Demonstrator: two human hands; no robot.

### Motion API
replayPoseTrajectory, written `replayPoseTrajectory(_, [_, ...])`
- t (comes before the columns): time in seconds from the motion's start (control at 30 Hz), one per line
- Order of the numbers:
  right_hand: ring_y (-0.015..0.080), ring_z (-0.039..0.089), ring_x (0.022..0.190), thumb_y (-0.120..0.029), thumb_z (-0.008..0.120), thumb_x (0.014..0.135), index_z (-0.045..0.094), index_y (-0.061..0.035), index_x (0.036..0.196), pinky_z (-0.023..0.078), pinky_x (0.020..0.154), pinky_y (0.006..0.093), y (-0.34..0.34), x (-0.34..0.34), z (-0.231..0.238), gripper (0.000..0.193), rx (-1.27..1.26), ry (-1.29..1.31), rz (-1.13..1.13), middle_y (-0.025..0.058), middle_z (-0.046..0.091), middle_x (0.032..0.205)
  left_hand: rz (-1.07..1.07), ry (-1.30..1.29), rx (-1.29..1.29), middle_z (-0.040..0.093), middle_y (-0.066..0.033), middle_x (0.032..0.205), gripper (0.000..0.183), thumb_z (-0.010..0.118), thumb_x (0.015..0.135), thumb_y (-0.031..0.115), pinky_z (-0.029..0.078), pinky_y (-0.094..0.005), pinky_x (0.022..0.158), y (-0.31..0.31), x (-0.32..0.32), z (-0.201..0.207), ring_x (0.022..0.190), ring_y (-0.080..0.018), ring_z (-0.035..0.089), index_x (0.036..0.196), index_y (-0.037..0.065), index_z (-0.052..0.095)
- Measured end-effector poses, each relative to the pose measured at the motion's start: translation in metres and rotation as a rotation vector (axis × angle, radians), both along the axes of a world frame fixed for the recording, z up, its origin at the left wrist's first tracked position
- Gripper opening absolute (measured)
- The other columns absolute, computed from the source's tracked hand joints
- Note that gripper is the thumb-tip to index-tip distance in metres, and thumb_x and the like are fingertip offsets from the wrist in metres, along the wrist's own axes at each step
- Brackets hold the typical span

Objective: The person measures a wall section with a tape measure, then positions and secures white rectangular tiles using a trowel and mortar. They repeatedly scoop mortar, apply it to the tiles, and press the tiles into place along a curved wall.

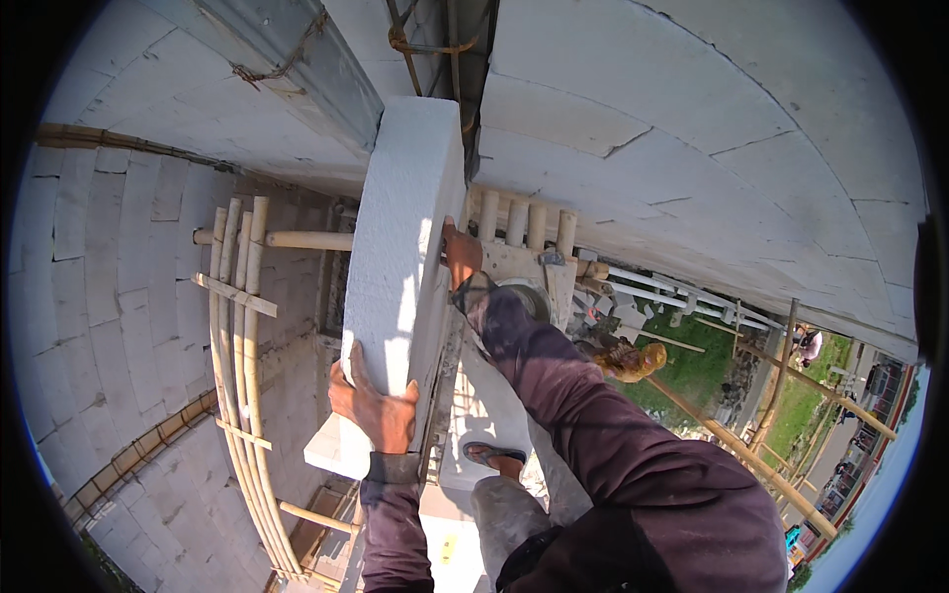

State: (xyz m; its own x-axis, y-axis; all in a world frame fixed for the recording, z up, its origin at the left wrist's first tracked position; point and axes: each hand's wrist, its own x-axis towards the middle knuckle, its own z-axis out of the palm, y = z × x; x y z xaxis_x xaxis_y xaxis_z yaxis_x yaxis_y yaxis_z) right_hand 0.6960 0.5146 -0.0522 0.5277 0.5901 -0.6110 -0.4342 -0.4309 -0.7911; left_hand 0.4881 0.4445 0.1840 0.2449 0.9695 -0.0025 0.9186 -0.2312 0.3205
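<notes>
A long white aerated concrete block (395, 247) lies lengthwise away from me along the top of a wall. Its far end is close to the grey metal sheet (306, 69) of a column. My left hand (376, 405) grips the block's near end, thumb and fingers round its edges. Higher up, my right hand (461, 255) holds the block's right side, with some fingers hidden behind the edge. Below the block's near end juts the corner of another white piece (336, 450). A round bucket (529, 296) stands just right of my right forearm, partly covered by it.
Bamboo poles (242, 376) stand on the left before a block wall (119, 267). Reinforcing bars (450, 44) rise beyond the block. A large block wall (672, 128) fills the upper right. My sandalled foot (494, 457) is below, and bamboo scaffolding (741, 455) overhangs grass far down.
</notes>
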Motion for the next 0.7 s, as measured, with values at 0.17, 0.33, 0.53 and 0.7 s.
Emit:
replayPoseTrajectory(0.17, [0.0197, 0.061, 0.078, -0.046, 0.052, 0.099, 0.067, 0.0053, 0.096, 0.053, 0.074, 0.0338, -0.005, 0.011, -0.011, 0.054, 0.05, -0.126, -0.014, 0.0096, 0.064, 0.085, 0.023, -0.014, -0.035, 0.042, -0.0231, 0.132, 0.109, 0.088, 0.045, 0.017, 0.032, -0.0511, 0.102, 0.0, 0.006, -0.006, 0.119, -0.0403, 0.042, 0.144, 0.018, 0.043])
replayPoseTrajectory(0.33, [0.0213, 0.063, 0.083, -0.049, 0.06, 0.094, 0.068, 0.0079, 0.104, 0.054, 0.074, 0.0343, -0.005, 0.015, 0.044, 0.058, -0.011, 0.132, -0.196, 0.0112, 0.065, 0.089, 0.021, -0.005, -0.049, 0.041, -0.0254, 0.133, 0.104, 0.087, 0.051, 0.015, 0.03, -0.0527, 0.1, 0.002, 0.008, -0.002, 0.12, -0.041, 0.04, 0.144, 0.019, 0.042])
replayPoseTrajectory(0.53, [0.0149, 0.052, 0.061, -0.034, 0.072, 0.087, 0.072, 0.0044, 0.103, 0.045, 0.061, 0.0316, -0.046, 0.031, 0.01, 0.042, 0.03, 0.072, -0.247, 0.0034, 0.06, 0.068, 0.014, 0.002, -0.027, 0.039, -0.024, 0.133, 0.112, 0.091, 0.049, 0.018, 0.032, -0.0534, 0.1, -0.002, -0.002, -0.016, 0.12, -0.0404, 0.04, 0.148, 0.023, 0.038])
replayPoseTrajectory(0.7, [0.0337, 0.067, 0.088, -0.034, 0.068, 0.082, 0.072, -0.0021, 0.093, 0.05, 0.077, 0.0424, -0.213, 0.134, -0.166, 0.034, -0.49, -0.662, 0.044, 0.0226, 0.069, 0.09, -0.056, 0.023, -0.005, 0.039, -0.0191, 0.133, 0.111, 0.091, 0.054, 0.029, 0.035, -0.0594, 0.102, -0.003, -0.001, -0.028, 0.126, -0.0374, 0.039, 0.149, 0.028, 0.033])
